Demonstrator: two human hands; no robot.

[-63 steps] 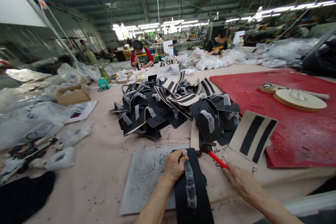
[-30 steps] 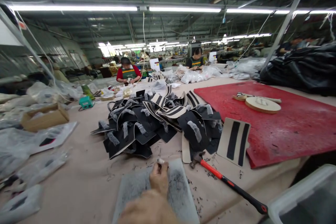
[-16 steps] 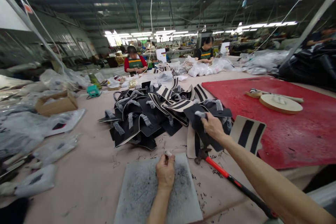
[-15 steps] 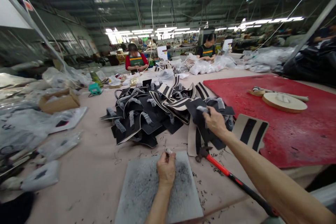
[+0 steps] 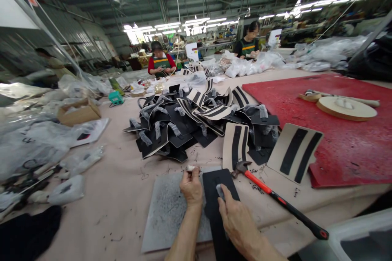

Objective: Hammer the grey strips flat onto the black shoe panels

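My right hand [image 5: 240, 218] grips the plastic-wrapped handle [image 5: 219, 191] of a flat black panel [image 5: 216, 179], which lies over the right part of a grey board [image 5: 162, 200]. Above that board, my left hand [image 5: 192, 189] is closed, fingers pinched together. Something small and white [image 5: 190, 168] shows at its fingertips; whether it is held or wrapped round a finger I cannot tell. A claw hammer [image 5: 259, 181] with a red and black handle rests to the right. Beyond the hands is a heap of black panels [image 5: 180, 120] with wrapped handles, some showing beige backs with black stripes.
A red mat [image 5: 343, 151] covers the right side, with a roll of beige tape [image 5: 346, 108] on it. At left are plastic bags [image 5: 33, 147], a cardboard box [image 5: 79, 112] and a teal device [image 5: 115, 98]. Two co-workers sit across the table.
My right hand has brought the black panel from the heap back towards me, onto the grey board. My left hand stays closed over the board. The view has shifted slightly.
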